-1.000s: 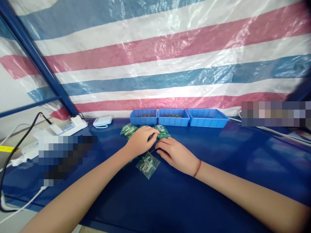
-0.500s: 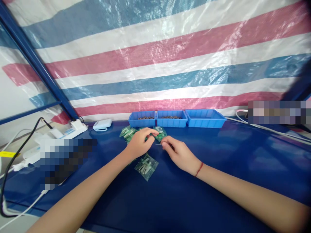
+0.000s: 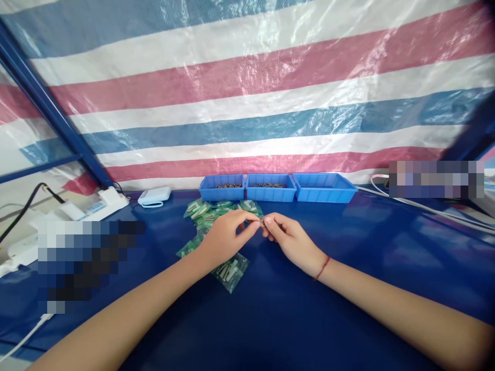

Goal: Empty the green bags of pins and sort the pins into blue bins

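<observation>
My left hand (image 3: 226,237) and my right hand (image 3: 288,238) meet fingertip to fingertip above the blue table cover (image 3: 348,247). Both are pinched shut on a thin pin-like piece (image 3: 261,222) too small to name. A red string circles my right wrist (image 3: 322,267). Under my left hand lies a clear green packet of small parts (image 3: 231,271). A heap of similar green packets (image 3: 209,211) sits just behind my hands.
Three blue bins (image 3: 270,187) stand in a row at the back, two with small dark parts, the right bin (image 3: 324,186) showing none. A white device (image 3: 154,196) and cables (image 3: 417,205) lie at the sides. A striped tarp (image 3: 247,103) hangs behind.
Both hands lifted off the table cover and came together, pinching a thin piece between them. More of the green packet heap now shows behind them.
</observation>
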`<action>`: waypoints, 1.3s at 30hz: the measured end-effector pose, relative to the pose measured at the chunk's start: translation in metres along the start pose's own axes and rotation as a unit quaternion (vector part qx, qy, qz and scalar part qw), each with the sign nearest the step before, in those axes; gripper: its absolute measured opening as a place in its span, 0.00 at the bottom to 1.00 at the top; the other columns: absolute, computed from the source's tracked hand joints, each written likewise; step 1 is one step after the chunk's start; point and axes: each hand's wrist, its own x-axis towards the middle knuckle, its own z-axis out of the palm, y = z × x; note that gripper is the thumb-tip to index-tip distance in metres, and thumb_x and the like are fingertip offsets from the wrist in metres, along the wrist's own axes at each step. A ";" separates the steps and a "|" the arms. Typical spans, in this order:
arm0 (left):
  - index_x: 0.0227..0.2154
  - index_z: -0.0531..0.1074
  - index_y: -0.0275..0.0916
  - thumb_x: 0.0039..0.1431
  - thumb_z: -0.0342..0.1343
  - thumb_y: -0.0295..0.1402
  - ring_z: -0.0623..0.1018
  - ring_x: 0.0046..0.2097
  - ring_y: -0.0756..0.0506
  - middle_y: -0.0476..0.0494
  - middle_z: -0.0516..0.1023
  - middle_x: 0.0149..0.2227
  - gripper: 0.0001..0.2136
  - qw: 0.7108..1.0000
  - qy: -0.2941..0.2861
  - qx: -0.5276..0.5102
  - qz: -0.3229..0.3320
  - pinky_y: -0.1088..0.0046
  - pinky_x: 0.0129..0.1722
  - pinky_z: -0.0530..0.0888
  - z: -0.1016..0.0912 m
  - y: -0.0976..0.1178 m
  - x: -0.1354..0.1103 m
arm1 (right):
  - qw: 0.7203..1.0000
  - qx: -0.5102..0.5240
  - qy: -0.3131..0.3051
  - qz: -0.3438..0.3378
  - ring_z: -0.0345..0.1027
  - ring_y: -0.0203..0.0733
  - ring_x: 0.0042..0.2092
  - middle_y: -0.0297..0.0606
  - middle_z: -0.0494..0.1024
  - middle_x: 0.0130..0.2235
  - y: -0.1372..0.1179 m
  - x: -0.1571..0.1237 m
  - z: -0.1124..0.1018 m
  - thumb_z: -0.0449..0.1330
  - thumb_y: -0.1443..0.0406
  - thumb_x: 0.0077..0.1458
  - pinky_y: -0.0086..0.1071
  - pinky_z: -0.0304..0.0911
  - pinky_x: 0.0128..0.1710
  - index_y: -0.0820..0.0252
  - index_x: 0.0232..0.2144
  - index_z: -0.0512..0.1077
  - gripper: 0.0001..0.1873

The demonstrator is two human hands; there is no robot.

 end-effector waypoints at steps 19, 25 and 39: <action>0.37 0.73 0.38 0.62 0.48 0.31 0.76 0.42 0.42 0.43 0.78 0.38 0.09 0.974 0.067 0.215 -0.014 0.68 0.41 0.70 0.014 -0.006 0.114 | 0.995 0.061 0.068 0.033 0.61 0.32 0.25 0.31 0.68 0.30 -0.001 0.001 -0.001 0.53 0.57 0.56 0.29 0.58 0.25 0.58 0.39 0.61 0.12; 0.49 0.70 0.38 0.62 0.48 0.32 0.73 0.48 0.41 0.41 0.76 0.46 0.14 0.969 0.046 0.241 -0.001 0.65 0.48 0.68 -0.003 -0.008 0.087 | 0.935 -0.248 -0.149 -0.205 0.61 0.48 0.52 0.42 0.70 0.53 -0.019 -0.015 0.005 0.59 0.56 0.53 0.43 0.56 0.50 0.54 0.50 0.67 0.22; 0.42 0.74 0.41 0.60 0.49 0.28 0.76 0.41 0.46 0.46 0.78 0.39 0.11 0.974 -0.162 0.152 0.038 0.72 0.42 0.69 -0.065 -0.038 -0.024 | 0.928 -0.243 -0.117 -0.256 0.68 0.42 0.42 0.41 0.75 0.44 -0.026 -0.018 0.005 0.55 0.60 0.59 0.35 0.64 0.43 0.56 0.45 0.71 0.13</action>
